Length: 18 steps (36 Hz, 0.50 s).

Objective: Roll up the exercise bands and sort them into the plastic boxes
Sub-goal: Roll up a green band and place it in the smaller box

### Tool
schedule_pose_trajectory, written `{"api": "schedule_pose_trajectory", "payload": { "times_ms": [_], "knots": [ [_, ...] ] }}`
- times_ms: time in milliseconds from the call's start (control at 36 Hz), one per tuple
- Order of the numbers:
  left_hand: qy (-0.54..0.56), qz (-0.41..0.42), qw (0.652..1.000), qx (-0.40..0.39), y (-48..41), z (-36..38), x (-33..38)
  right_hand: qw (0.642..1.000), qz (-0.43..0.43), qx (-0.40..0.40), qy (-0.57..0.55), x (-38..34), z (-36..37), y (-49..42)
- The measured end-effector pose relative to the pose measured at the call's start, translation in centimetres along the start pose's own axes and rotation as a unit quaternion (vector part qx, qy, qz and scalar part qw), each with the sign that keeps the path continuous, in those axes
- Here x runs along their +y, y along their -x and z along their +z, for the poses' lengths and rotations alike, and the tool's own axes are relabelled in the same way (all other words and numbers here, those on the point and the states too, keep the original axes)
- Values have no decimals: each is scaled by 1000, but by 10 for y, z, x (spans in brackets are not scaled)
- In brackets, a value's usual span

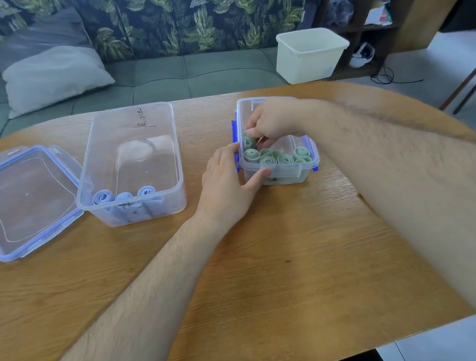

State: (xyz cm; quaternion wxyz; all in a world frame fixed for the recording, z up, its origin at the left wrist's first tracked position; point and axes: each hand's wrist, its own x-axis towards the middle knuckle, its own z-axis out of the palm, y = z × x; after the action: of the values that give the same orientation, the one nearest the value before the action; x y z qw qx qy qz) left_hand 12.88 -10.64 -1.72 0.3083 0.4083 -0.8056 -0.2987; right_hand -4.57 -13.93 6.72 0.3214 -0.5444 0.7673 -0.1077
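My wooden table (268, 264) stands before a green sofa (163, 80) with a pillow (52, 76) and a white bin (310, 54) at far right. At left lies a clear lid (23, 198), and beside it the large box (91, 153) with three blue rolls (123, 197) along its near wall. To the right, the small box (282, 173) holds green rolls (275, 157). My left hand (228, 181) grips its near-left corner, thumb on the front wall. My right hand (274, 121), inside, pinches one green band (249, 141) at the left wall.
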Motion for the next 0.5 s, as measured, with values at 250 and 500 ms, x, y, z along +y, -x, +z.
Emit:
{"api": "schedule_pose_trajectory", "payload": {
  "times_ms": [250, 500],
  "knots": [
    [9, -7, 1000, -6, 0, 0, 1, 999, -5, 20, -45, 3, -3, -5],
    [32, -14, 999, -17, 0, -3, 6, 997, 3, 40, -61, 9, 0, -8]
  ]
}}
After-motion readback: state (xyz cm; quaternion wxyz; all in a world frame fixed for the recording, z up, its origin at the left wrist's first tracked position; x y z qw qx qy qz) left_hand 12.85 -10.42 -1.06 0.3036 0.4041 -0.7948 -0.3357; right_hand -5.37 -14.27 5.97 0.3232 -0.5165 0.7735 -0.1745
